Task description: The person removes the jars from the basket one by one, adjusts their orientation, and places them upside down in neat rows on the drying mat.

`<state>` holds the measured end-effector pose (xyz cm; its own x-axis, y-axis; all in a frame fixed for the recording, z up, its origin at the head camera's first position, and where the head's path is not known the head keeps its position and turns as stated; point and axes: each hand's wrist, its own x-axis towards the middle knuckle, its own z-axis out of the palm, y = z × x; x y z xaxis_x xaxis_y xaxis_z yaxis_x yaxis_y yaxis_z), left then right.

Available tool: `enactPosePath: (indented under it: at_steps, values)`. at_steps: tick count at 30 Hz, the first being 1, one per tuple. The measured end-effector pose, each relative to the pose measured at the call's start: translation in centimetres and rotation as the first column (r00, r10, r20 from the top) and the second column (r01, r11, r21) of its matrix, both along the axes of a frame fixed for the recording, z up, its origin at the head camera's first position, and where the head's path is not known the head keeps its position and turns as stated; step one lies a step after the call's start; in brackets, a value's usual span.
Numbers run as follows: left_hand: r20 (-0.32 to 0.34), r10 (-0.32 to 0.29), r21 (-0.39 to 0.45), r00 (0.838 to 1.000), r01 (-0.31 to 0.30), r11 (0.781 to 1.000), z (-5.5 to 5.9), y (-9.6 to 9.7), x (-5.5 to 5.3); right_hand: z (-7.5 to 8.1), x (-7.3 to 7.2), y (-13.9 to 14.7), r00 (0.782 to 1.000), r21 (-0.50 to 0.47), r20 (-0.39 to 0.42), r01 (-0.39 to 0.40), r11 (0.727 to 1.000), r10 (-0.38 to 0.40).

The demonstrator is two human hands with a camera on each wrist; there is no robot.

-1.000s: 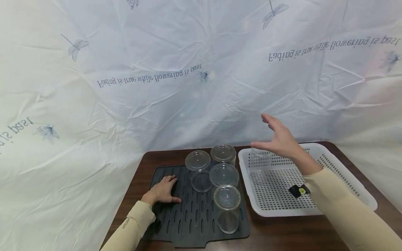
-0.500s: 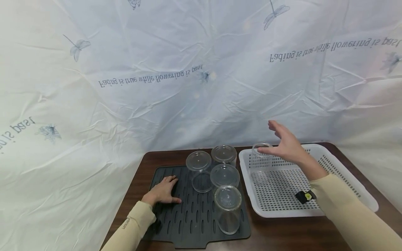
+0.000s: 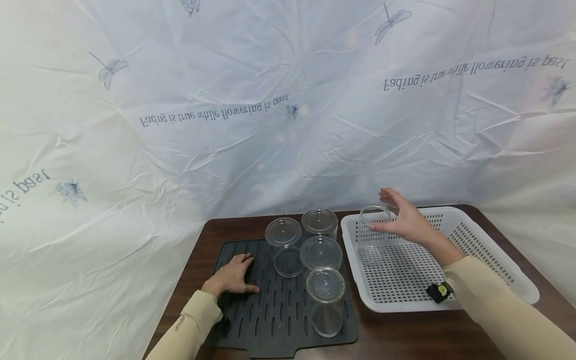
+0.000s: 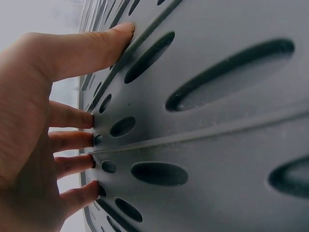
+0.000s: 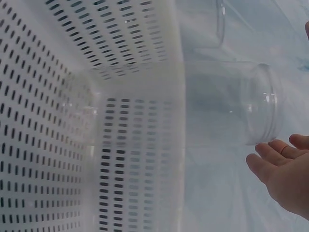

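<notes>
My left hand (image 3: 231, 276) rests on the dark grey ridged, slotted mat (image 3: 274, 325), thumb and fingers spread, their tips on its surface in the left wrist view (image 4: 193, 130). At the back left corner of the white perforated basket (image 3: 387, 306) stands a clear jar (image 3: 371, 242), mouth up, rising above the basket's wall. My right hand (image 3: 407, 222) is beside its upper part, thumb and fingers apart. In the right wrist view the fingertips (image 5: 260, 166) come right at the jar's ringed neck (image 5: 263, 104).
Several clear jars stand along the mat's right side, among them a front jar (image 3: 326, 310) and a left jar (image 3: 284, 245). The brown table (image 3: 382, 340) shows around mat and basket. A printed white sheet (image 3: 252, 165) hangs behind.
My right hand has moved slightly right and then down from above the basket's jar to beside its upper part. The left hand and the jars on the mat have not moved.
</notes>
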<state>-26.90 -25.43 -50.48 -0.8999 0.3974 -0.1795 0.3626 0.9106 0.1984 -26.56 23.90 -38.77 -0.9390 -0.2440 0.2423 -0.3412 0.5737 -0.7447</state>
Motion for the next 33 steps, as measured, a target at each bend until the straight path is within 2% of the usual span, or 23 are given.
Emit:
enactPosePath:
  at_steps: [6,15,24,33]
  values:
    - [-0.007,0.009,0.004,1.000,-0.009,1.000,0.0,-0.2,0.0,-0.4,-0.3,0.0,1.000,0.017,-0.004,-0.015,1.000,0.015]
    - [-0.014,0.018,0.006,1.000,-0.018,1.000,0.0,-0.5,0.0,-0.9,-0.7,0.2,0.998,0.045,0.049,-0.028,0.999,0.026]
    - [0.001,0.019,0.004,1.000,-0.019,1.000,-0.1,-0.4,0.0,-2.0,-1.5,1.2,0.997,0.122,0.070,-0.049,0.991,0.041]
    - [-0.004,0.014,-0.011,1.000,-0.014,1.000,-0.2,-0.1,-0.1,-3.2,-2.7,2.5,0.989,0.109,0.061,-0.138,0.984,0.132]
